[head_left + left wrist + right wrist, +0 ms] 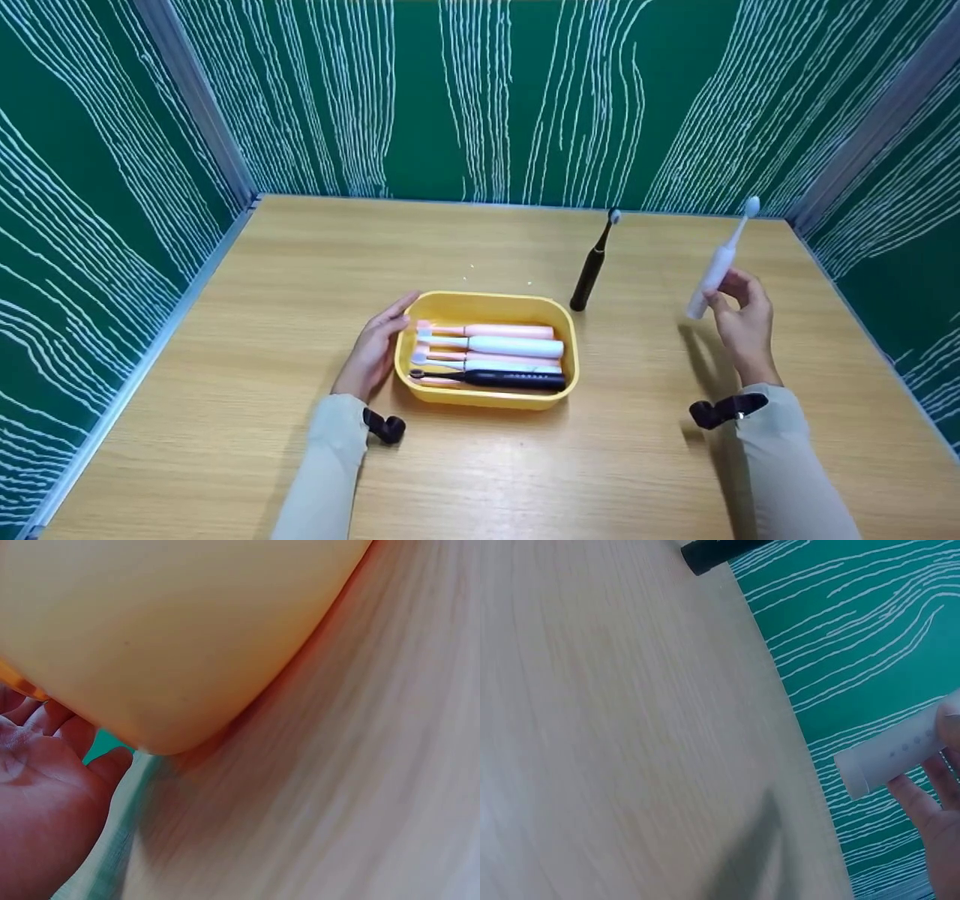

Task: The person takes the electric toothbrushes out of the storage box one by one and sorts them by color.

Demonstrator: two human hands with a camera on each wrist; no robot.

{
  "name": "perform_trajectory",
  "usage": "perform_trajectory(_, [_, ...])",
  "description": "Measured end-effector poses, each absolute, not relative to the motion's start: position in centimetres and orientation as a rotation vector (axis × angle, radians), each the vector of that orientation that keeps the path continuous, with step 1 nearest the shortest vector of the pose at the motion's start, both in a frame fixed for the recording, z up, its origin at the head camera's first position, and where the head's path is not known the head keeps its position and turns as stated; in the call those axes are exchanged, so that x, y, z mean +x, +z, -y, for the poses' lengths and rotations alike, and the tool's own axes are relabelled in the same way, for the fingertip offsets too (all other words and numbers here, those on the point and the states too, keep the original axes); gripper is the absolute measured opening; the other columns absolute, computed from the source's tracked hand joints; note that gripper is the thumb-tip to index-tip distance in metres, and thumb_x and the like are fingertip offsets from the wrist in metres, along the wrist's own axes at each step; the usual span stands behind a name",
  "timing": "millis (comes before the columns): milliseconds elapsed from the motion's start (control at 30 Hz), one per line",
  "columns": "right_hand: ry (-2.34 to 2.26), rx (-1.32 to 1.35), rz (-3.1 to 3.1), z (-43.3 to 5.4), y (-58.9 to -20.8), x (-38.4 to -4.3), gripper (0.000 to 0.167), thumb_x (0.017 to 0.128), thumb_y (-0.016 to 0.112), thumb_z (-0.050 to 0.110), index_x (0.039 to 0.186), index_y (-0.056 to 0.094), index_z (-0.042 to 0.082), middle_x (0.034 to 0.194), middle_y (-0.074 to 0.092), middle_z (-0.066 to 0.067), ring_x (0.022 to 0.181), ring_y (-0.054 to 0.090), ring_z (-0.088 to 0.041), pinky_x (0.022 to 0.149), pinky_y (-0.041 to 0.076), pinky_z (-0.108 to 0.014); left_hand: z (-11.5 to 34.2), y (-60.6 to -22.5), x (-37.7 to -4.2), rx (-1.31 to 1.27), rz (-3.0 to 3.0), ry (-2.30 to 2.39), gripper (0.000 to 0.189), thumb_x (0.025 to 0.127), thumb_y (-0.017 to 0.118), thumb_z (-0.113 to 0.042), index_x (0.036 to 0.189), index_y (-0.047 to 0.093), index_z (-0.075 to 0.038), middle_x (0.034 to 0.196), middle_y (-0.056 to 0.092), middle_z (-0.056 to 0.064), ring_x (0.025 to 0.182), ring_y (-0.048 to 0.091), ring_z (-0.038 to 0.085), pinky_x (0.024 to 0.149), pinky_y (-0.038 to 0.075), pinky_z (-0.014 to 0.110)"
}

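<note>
My right hand (742, 330) grips a white electric toothbrush (716, 274) by the lower handle, tilted with its brush head up and the base above the table. In the right wrist view, a row of small marks shows on its handle (900, 750). My left hand (369, 352) rests against the left end of a yellow bin (480, 401), fingers along its outer wall. Inside, several electric toothbrushes lie side by side: a pink one (510, 331), a white one (517, 346) and a black one (517, 379) among them, brush heads to the left.
A black electric toothbrush (590, 277) stands upright on the wooden table (315, 255), just right of the bin's back corner. Green panels (420, 97) with white wavy lines wall the table at the back and both sides. Small white specks (529, 283) lie behind the bin.
</note>
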State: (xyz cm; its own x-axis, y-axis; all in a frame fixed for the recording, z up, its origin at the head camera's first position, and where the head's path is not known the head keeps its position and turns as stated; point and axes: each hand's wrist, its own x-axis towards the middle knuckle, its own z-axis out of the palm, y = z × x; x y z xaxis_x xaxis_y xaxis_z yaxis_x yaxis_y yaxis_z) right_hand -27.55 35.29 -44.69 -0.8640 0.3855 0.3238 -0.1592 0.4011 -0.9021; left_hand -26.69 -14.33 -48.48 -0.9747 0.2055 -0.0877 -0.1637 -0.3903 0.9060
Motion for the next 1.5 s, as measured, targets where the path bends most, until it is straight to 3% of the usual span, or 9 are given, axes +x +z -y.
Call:
perform_trajectory(333, [1.472, -0.248, 2.225, -36.0, -45.9, -28.2, 0.036, 0.093, 0.056, 0.001, 0.128, 0.049, 0.003, 0.104, 0.053, 0.015, 0.103, 0.053, 0.000, 0.085, 0.047, -0.005, 14.3, -48.6, -26.7, 0.077, -1.555, 2.483, 0.050, 0.097, 0.037, 0.001, 0.147, 0.033, 0.001, 0.158, 0.025, 0.012, 0.146, 0.025, 0.026, 0.121, 0.024, 0.036])
perform_trajectory(567, [1.451, -0.326, 2.254, -35.8, -46.3, -28.4, 0.039, 0.096, 0.055, 0.009, 0.133, 0.045, 0.003, 0.117, 0.054, 0.005, 0.114, 0.052, -0.008, 0.100, 0.048, -0.019, 14.3, -48.6, -26.7, 0.037, -1.585, 2.466, 0.050, 0.096, 0.039, -0.001, 0.146, 0.036, -0.002, 0.158, 0.027, 0.008, 0.147, 0.022, 0.022, 0.121, 0.023, 0.034])
perform_trajectory(767, [1.462, -0.360, 2.257, -35.7, -46.3, -28.6, 0.041, 0.096, 0.054, 0.009, 0.136, 0.044, 0.003, 0.124, 0.054, -0.002, 0.120, 0.052, -0.014, 0.103, 0.047, -0.024, 14.3, -48.6, -26.7, 0.031, -1.596, 2.461, 0.049, 0.097, 0.039, -0.001, 0.146, 0.037, -0.003, 0.158, 0.027, 0.008, 0.147, 0.022, 0.023, 0.121, 0.023, 0.035])
perform_trajectory(933, [1.507, -0.415, 2.296, -35.9, -46.2, -28.6, 0.044, 0.098, 0.050, 0.016, 0.141, 0.039, 0.011, 0.136, 0.049, -0.005, 0.128, 0.046, -0.016, 0.109, 0.043, -0.029, 14.3, -48.5, -26.8, 0.046, -1.587, 2.459, 0.050, 0.097, 0.038, -0.002, 0.146, 0.036, -0.002, 0.159, 0.025, 0.008, 0.148, 0.020, 0.022, 0.121, 0.022, 0.034])
perform_trajectory(1167, [1.462, -0.412, 2.280, -35.8, -46.5, -28.7, 0.041, 0.098, 0.051, 0.015, 0.138, 0.040, 0.008, 0.126, 0.051, 0.001, 0.124, 0.049, -0.015, 0.106, 0.044, -0.030, 14.3, -48.5, -26.7, 0.039, -1.577, 2.453, 0.050, 0.097, 0.039, -0.002, 0.147, 0.036, -0.003, 0.158, 0.027, 0.007, 0.146, 0.024, 0.021, 0.120, 0.025, 0.033])
perform_trajectory(1500, [1.507, -0.424, 2.314, -35.5, -46.6, -29.0, 0.044, 0.100, 0.047, 0.018, 0.141, 0.036, 0.010, 0.139, 0.046, -0.009, 0.132, 0.044, -0.019, 0.113, 0.039, -0.034, 14.3, -48.6, -26.8, 0.031, -1.596, 2.457, 0.050, 0.096, 0.040, -0.001, 0.146, 0.037, -0.003, 0.158, 0.028, 0.008, 0.147, 0.022, 0.021, 0.121, 0.022, 0.032])
